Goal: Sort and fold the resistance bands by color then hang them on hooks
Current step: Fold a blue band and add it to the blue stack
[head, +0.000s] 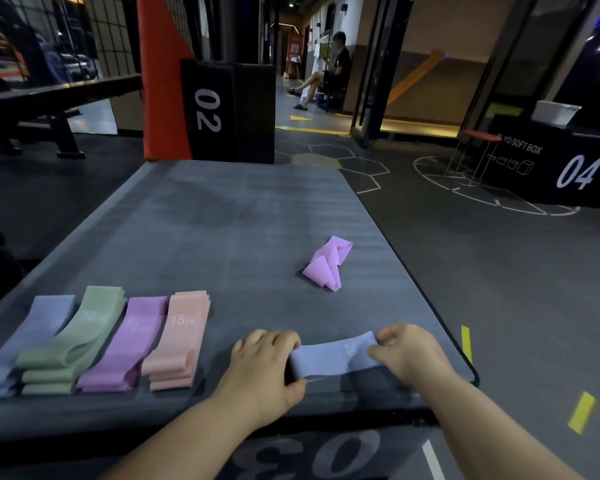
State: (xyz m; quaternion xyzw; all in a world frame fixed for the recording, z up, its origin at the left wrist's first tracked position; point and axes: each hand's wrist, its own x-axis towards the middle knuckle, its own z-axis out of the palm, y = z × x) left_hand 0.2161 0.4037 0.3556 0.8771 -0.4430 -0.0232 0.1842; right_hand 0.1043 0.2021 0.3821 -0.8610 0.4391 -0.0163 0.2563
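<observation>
Left hand grips blue band, left end | right hand pinches right end | band between

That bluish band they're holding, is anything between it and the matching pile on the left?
Yes. Both the left hand and right hand grip the bluish band; the peach stack, purple stack and green stack lie in a row between it and the blue stack at far left.

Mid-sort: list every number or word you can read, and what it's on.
"02": far black box
"04": right black box
"YO SOFT BOX": same box, start unclear
"03", upside down: near box
"30": green bands
"10": pink bands
"15 LB": peach bands
"20": held blue band
Blue stack, far left: print too blurred.
</observation>
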